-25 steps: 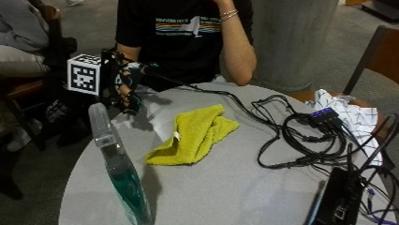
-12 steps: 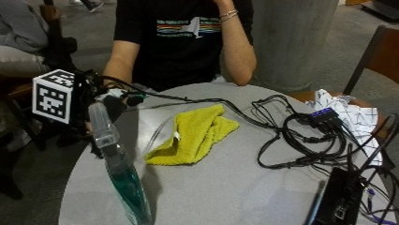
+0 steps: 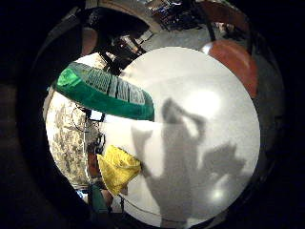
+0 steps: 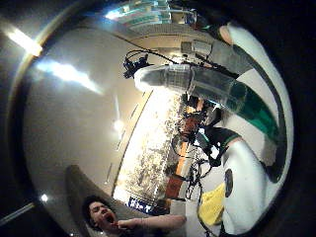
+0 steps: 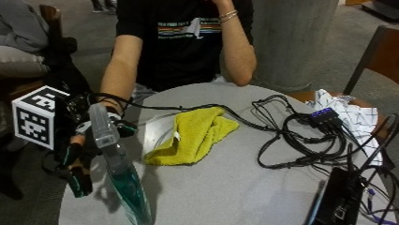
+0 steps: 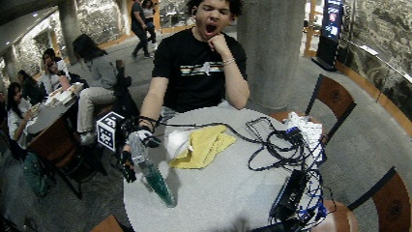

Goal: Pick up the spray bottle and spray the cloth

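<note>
A tall clear spray bottle (image 5: 121, 173) with green liquid in its lower half stands at the table's front left edge, leaning a little. My gloved right hand (image 5: 78, 157) hangs just off the table edge beside the bottle's upper part, on its far side. Its fingers point down, relaxed, and hold nothing. The yellow cloth (image 5: 187, 138) lies crumpled near the middle of the round grey table (image 5: 237, 187). Both palm views show the bottle (image 3: 102, 90) (image 4: 207, 84) close by and the cloth (image 3: 116, 167) farther off. The wide view shows the hand (image 6: 128, 154) beside the bottle (image 6: 151, 166).
A clear plastic sheet (image 5: 156, 136) lies partly under the cloth. Tangled black cables (image 5: 299, 136) and a black device (image 5: 336, 197) fill the table's right side, with a white patterned cloth (image 5: 349, 115) at the far right. The person's bare hand is raised to the chin.
My right hand has moved from the table's far left side down toward the near left edge, ending beside the bottle. Bottle and cloth have stayed put.
</note>
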Demonstrator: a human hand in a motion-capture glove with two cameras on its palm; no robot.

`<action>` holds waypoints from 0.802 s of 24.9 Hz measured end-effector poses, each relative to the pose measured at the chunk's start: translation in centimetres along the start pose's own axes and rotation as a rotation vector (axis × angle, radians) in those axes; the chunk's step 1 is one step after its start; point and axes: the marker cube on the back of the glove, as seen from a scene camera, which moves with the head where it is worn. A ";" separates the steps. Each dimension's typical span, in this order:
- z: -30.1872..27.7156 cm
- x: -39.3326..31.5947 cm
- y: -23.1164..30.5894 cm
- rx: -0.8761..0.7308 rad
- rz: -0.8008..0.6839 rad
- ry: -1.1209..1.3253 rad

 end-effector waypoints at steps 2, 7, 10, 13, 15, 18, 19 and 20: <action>0.4 0.2 -0.3 -0.006 0.002 -0.002; 1.4 0.7 -0.3 0.012 -0.006 -0.008; 1.5 0.9 0.2 0.078 -0.038 -0.002; 1.4 1.0 0.5 0.145 -0.073 0.013; 1.1 1.0 0.8 0.185 -0.097 0.019; 0.7 1.1 1.3 0.238 -0.131 0.018; 0.6 1.2 1.4 0.250 -0.140 0.020; 0.5 1.3 1.6 0.257 -0.147 0.025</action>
